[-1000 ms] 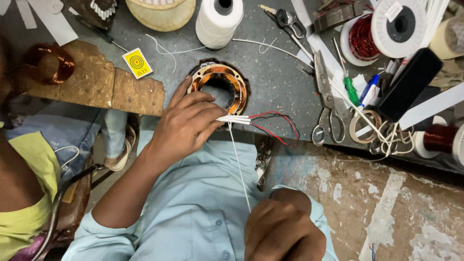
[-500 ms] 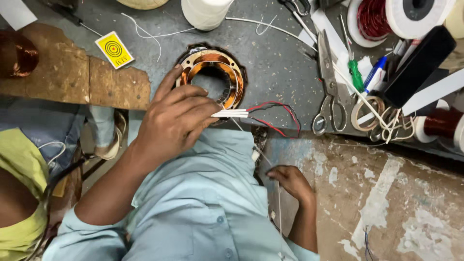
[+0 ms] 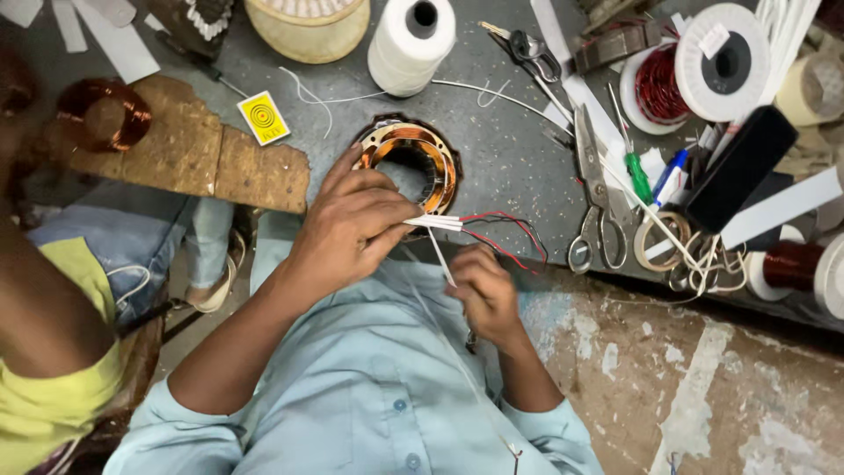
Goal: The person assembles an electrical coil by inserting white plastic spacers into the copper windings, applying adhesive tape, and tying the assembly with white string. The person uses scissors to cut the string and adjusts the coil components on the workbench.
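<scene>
Worn, paint-flecked floor (image 3: 703, 378) shows below the edge of a dark grey bench (image 3: 510, 149), and a pale blue shirt (image 3: 369, 396) fills the near foreground. Nearest, the right hand (image 3: 488, 295) hangs just off the bench edge, its fingers pinched together on a thin white thread (image 3: 440, 255) that runs up to the wire bundle. Just beyond, the left hand (image 3: 347, 229) lies over the near side of a motor stator (image 3: 409, 163) wound with copper coils, which sits at the bench edge; its fingers are closed on white sleeved leads (image 3: 432, 222) from which red and black wires (image 3: 505, 233) loop out to the right. Right of those wires lie steel scissors (image 3: 593, 207), with a green-handled screwdriver (image 3: 639, 176) and a tangle of string beside them. Left of the stator, a wooden board (image 3: 185, 154) carries a small yellow card (image 3: 263, 117) and a loose copper coil (image 3: 104, 114). Farther back stand a white thread cone (image 3: 411, 44), a spool of red wire (image 3: 659, 84) and a white reel (image 3: 728, 62). At far left, another person in a yellow top (image 3: 53, 387) sits close by.
</scene>
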